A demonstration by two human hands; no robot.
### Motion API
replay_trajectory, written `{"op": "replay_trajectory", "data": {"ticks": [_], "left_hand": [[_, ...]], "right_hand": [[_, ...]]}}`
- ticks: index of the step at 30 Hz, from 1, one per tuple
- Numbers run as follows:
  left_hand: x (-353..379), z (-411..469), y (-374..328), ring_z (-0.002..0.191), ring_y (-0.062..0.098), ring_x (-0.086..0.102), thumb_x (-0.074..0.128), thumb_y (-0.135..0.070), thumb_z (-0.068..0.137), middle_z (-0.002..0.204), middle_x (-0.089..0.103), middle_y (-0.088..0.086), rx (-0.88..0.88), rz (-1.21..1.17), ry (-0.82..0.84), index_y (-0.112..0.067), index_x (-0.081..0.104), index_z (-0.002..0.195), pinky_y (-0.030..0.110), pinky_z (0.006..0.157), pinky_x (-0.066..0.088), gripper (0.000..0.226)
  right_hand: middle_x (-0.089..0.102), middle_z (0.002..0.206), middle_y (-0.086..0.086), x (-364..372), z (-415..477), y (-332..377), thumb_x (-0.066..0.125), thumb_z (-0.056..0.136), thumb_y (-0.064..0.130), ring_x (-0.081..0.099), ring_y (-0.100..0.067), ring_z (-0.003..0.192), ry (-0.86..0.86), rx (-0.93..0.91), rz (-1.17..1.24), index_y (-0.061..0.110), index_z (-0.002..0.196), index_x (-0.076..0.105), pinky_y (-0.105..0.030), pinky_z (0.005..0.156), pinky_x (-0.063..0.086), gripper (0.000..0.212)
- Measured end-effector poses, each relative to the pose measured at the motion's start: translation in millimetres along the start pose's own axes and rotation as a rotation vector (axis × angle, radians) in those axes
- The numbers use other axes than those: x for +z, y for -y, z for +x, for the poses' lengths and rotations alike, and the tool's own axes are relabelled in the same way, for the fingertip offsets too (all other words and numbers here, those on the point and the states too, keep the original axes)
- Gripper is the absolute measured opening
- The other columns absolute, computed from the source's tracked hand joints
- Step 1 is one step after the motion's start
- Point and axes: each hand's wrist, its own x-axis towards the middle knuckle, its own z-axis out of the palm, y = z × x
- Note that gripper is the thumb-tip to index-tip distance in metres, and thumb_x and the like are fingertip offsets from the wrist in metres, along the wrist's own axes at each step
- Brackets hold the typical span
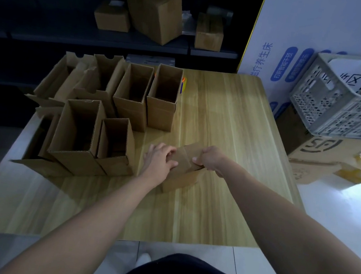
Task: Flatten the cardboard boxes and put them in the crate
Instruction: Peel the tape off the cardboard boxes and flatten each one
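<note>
A small brown cardboard box [183, 173] stands on the wooden table [233, 125] in front of me. My left hand [158, 159] grips its left side, fingers curled over the top flap. My right hand [210, 157] pinches the top flap at its right edge. Several open, upright cardboard boxes [132, 99] stand in a cluster on the table's left half, some with flaps spread out. A grey perforated plastic crate [348, 98] sits off the table at the upper right, tilted, with white printed sheets inside.
Behind the table, closed cardboard boxes [155, 13] rest on a dark shelf. A large white printed box [277, 46] stands at the back right. A flat brown carton [322, 159] lies on the floor under the crate. A small coloured object [183, 84] peeks out behind the far box.
</note>
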Motion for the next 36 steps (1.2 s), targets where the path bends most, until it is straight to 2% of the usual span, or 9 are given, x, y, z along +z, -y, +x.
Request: {"op": "replay_trajectory", "data": {"ticks": [3, 6, 9, 14, 21, 24, 27, 32, 36], "left_hand": [[-4, -3, 2, 0.112, 0.014, 0.036, 0.062, -0.026, 0.089, 0.106, 0.045, -0.01, 0.026, -0.043, 0.019, -0.022, 0.064, 0.116, 0.033, 0.099, 0.026, 0.028], [-5, -5, 2, 0.11, 0.013, 0.035, 0.062, -0.026, 0.089, 0.104, 0.045, -0.01, 0.046, -0.051, 0.014, -0.022, 0.068, 0.107, 0.032, 0.098, 0.027, 0.019], [-6, -5, 2, 0.107, 0.012, 0.035, 0.066, -0.03, 0.085, 0.102, 0.045, -0.012, 0.054, -0.05, 0.022, -0.024, 0.066, 0.098, 0.03, 0.093, 0.028, 0.015], [-10, -1, -5, 0.101, 0.008, 0.034, 0.07, -0.043, 0.078, 0.1, 0.045, -0.014, 0.112, 0.126, 0.09, -0.024, 0.062, 0.099, 0.033, 0.09, 0.032, 0.029], [-9, 5, -16, 0.098, 0.015, 0.041, 0.066, -0.039, 0.082, 0.097, 0.049, -0.007, 0.104, 0.222, 0.119, -0.021, 0.056, 0.092, 0.041, 0.089, 0.046, 0.023], [-8, 5, -18, 0.1, 0.017, 0.042, 0.064, -0.036, 0.084, 0.097, 0.049, -0.005, 0.103, 0.239, 0.118, -0.021, 0.056, 0.09, 0.043, 0.089, 0.045, 0.019], [-8, 6, -18, 0.102, 0.018, 0.042, 0.063, -0.035, 0.086, 0.099, 0.049, -0.004, 0.099, 0.243, 0.126, -0.02, 0.058, 0.09, 0.043, 0.09, 0.045, 0.016], [-3, 3, -21, 0.111, 0.023, 0.042, 0.054, -0.023, 0.091, 0.108, 0.051, 0.002, 0.104, 0.287, 0.097, -0.014, 0.058, 0.102, 0.041, 0.094, 0.044, 0.014], [-11, 7, -4, 0.111, 0.02, 0.05, 0.049, -0.009, 0.093, 0.119, 0.052, 0.007, 0.029, 0.143, -0.012, -0.012, 0.06, 0.104, 0.034, 0.098, 0.044, 0.016]], "right_hand": [[0.055, 0.088, -0.005, 0, -2, 3, 0.059, 0.092, 0.032, 0.052, -0.02, 0.084, 0.011, 0.001, -0.054, -0.002, 0.123, 0.052, -0.025, 0.068, 0.043, 0.046], [0.05, 0.076, -0.002, 0, -2, 2, 0.062, 0.091, 0.032, 0.051, -0.016, 0.07, 0.008, 0.016, -0.054, -0.001, 0.118, 0.053, -0.022, 0.053, 0.037, 0.044], [0.05, 0.073, -0.001, 1, -2, 3, 0.061, 0.091, 0.035, 0.048, -0.011, 0.061, 0.01, 0.012, -0.102, -0.001, 0.116, 0.054, -0.021, 0.048, 0.034, 0.044], [0.051, 0.064, -0.001, 0, -3, 4, 0.062, 0.089, 0.039, 0.048, -0.01, 0.054, -0.011, 0.01, -0.186, 0.005, 0.096, 0.054, -0.018, 0.037, 0.031, 0.036], [0.05, 0.063, -0.002, -3, -8, 10, 0.058, 0.091, 0.041, 0.052, -0.017, 0.059, 0.003, 0.003, -0.243, 0.006, 0.085, 0.049, -0.023, 0.045, 0.031, 0.037], [0.05, 0.065, -0.003, -4, -7, 8, 0.059, 0.091, 0.039, 0.05, -0.015, 0.058, 0.022, 0.0, -0.221, 0.006, 0.089, 0.048, -0.023, 0.047, 0.033, 0.036], [0.049, 0.07, -0.002, -4, -7, 6, 0.065, 0.088, 0.034, 0.053, -0.02, 0.073, 0.012, 0.0, -0.108, 0.01, 0.098, 0.049, -0.023, 0.053, 0.037, 0.031], [0.052, 0.073, -0.003, -3, -7, 6, 0.066, 0.087, 0.035, 0.052, -0.017, 0.065, 0.007, -0.015, -0.085, 0.011, 0.087, 0.048, -0.025, 0.053, 0.038, 0.03], [0.057, 0.079, -0.004, 0, -6, -3, 0.066, 0.086, 0.038, 0.054, -0.015, 0.066, -0.012, -0.004, -0.071, 0.009, 0.095, 0.052, -0.024, 0.053, 0.039, 0.033]]}}
